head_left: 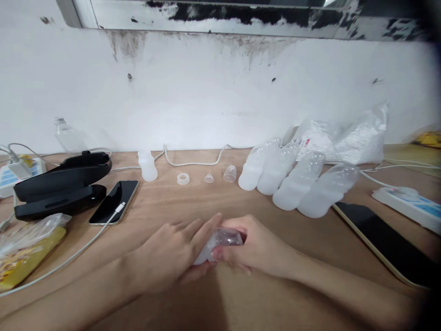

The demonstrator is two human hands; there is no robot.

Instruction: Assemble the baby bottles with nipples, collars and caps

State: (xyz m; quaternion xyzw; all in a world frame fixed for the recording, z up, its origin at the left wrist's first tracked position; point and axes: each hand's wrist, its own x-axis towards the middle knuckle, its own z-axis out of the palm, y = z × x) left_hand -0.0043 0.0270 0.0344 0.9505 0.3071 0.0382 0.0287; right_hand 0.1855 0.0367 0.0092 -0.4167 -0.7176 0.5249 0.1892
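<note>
Both of my hands meet around one small frosted bottle with a clear cap (229,236), low in the middle of the view. My left hand (179,246) wraps the frosted body, and my right hand (250,246) grips the clear cap end, thumb in front. The bottle lies tilted, its cap pointing right. Behind my hands stand an open frosted bottle (148,166), a white ring (183,178), a clear nipple (208,176) and a clear cap (229,174), spaced apart in a row. Several capped bottles (292,186) lean together at the right.
On the wooden table (172,202) are a phone with a cable (115,201), a black case (65,177) and a snack bag (31,253) at left. At right are a large phone (382,239), a power strip (409,204) and plastic bags (361,138) by the wall.
</note>
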